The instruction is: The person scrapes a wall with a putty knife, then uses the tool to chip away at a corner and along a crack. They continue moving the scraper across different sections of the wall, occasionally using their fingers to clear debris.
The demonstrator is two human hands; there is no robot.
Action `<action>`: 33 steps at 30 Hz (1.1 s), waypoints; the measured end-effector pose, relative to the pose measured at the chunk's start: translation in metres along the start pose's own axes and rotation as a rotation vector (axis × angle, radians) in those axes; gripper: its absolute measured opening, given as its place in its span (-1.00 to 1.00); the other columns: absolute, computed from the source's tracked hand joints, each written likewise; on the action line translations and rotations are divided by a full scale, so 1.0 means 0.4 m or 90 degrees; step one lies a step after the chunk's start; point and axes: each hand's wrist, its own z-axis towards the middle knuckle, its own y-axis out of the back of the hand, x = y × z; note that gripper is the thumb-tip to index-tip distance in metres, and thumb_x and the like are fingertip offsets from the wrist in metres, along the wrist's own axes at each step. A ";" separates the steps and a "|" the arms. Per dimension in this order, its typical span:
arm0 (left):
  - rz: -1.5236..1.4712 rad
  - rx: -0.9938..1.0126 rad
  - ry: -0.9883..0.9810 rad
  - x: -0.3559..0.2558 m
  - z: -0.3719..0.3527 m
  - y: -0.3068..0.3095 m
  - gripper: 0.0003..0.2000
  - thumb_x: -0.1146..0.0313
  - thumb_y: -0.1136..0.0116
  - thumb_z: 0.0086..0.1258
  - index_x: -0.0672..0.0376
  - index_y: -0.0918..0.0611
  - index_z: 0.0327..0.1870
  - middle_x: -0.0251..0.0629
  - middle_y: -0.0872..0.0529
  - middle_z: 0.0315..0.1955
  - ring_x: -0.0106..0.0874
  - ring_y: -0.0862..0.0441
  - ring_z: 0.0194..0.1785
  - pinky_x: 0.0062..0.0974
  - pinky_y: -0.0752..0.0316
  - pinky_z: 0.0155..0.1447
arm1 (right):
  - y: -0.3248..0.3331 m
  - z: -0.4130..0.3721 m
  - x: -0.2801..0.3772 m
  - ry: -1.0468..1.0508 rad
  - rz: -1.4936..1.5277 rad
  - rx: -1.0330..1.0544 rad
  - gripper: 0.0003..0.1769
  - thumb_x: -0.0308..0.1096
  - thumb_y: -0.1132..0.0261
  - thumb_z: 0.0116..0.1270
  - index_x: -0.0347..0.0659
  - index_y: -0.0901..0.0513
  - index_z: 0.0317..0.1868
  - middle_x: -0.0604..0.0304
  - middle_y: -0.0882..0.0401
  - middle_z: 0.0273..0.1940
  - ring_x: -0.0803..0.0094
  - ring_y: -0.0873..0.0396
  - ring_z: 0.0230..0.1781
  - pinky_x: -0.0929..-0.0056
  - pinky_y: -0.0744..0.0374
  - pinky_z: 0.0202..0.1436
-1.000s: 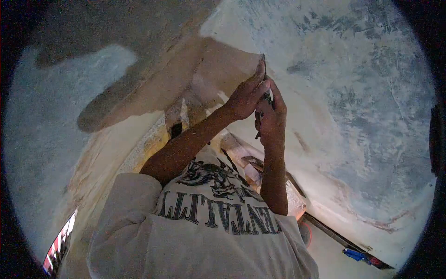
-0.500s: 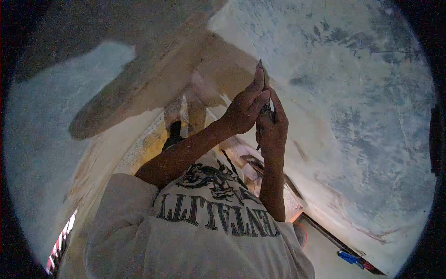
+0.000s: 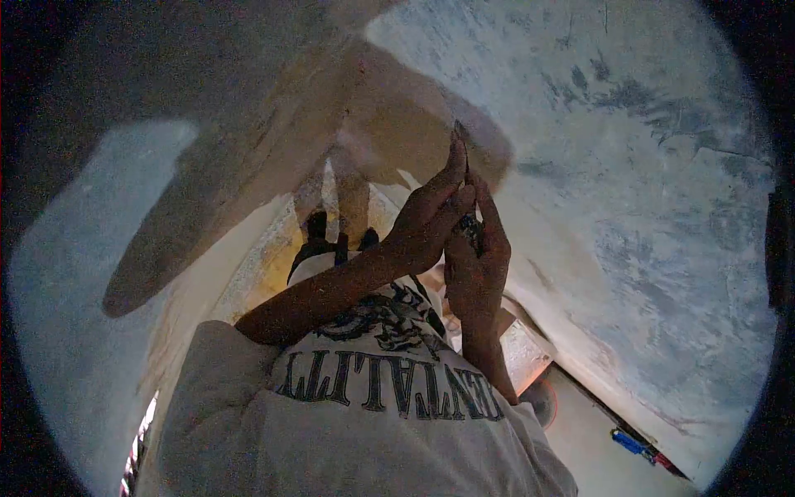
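Both hands are raised close together in front of the wall (image 3: 530, 83). My right hand (image 3: 479, 261) is closed around the dark, patterned handle of a thin bladed tool (image 3: 460, 137). Its narrow pointed tip shows just above my fingertips, seen nearly edge-on. My left hand (image 3: 431, 211) presses its fingers along the side of the blade, so most of the tool is hidden between the two hands. In this view the tip overlaps the shadowed patch of wall near the corner.
Rough, blotchy plastered walls meet in a corner (image 3: 344, 108) ahead, crossed by shadows. Below are my feet (image 3: 316, 224) on a yellowish, speckled surface (image 3: 269, 269). A blue-handled item (image 3: 631, 441) lies by a dark strip at lower right, near a round grey object (image 3: 540, 402).
Both hands, still on the bladed tool, sit slightly lower and further left in view. The shadows on the wall have shifted, and more of my feet shows.
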 end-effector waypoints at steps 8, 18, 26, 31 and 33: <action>0.061 -0.074 0.114 0.046 0.051 0.106 -0.30 0.10 0.20 0.60 0.16 0.20 0.57 0.13 -0.53 0.16 -0.16 -0.58 0.13 -0.34 -0.46 0.18 | -0.063 0.158 -0.051 0.168 -0.052 0.175 -0.44 -0.37 -0.17 0.38 -0.29 -0.38 0.37 0.14 -0.60 -0.07 0.55 -0.48 -0.17 0.54 -0.50 -0.10; 0.031 -0.083 0.128 0.064 0.031 0.055 -0.27 0.13 0.18 0.59 0.22 0.25 0.56 0.15 -0.09 0.50 -0.17 -0.40 0.35 -0.36 -0.32 0.32 | -0.034 0.124 -0.098 0.090 0.044 0.138 -0.39 -0.25 -0.25 0.37 -0.29 -0.37 0.37 0.08 -0.62 0.03 0.47 -0.56 -0.05 0.49 -0.55 0.02; 0.114 -0.008 -0.107 -0.037 0.025 -0.004 -0.27 0.16 0.19 0.58 0.37 0.22 0.54 0.17 0.18 0.55 -0.11 0.05 0.58 -0.29 0.02 0.53 | 0.043 0.045 0.005 0.191 0.049 0.065 -0.37 -0.27 -0.25 0.34 -0.30 -0.38 0.38 0.12 -0.62 0.01 0.48 -0.57 -0.14 0.54 -0.55 -0.09; 0.132 0.017 -0.205 -0.126 0.033 -0.025 -0.28 0.38 0.07 0.52 0.41 0.18 0.53 0.19 0.25 0.54 -0.06 0.26 0.61 -0.24 0.20 0.58 | 0.078 0.019 0.016 0.186 0.165 0.090 -0.30 -0.37 -0.29 0.24 -0.27 -0.35 0.41 0.09 -0.47 0.17 0.35 -0.39 0.08 0.41 -0.33 0.12; 0.185 0.038 -0.252 -0.140 0.042 -0.022 -0.28 0.38 0.07 0.52 0.42 0.17 0.53 0.21 0.24 0.54 -0.03 0.27 0.61 -0.23 0.21 0.58 | 0.082 0.026 0.004 0.242 0.159 0.068 -0.29 -0.40 -0.23 0.19 -0.25 -0.35 0.41 0.21 -0.52 -0.07 0.55 -0.34 -0.30 0.55 -0.30 -0.26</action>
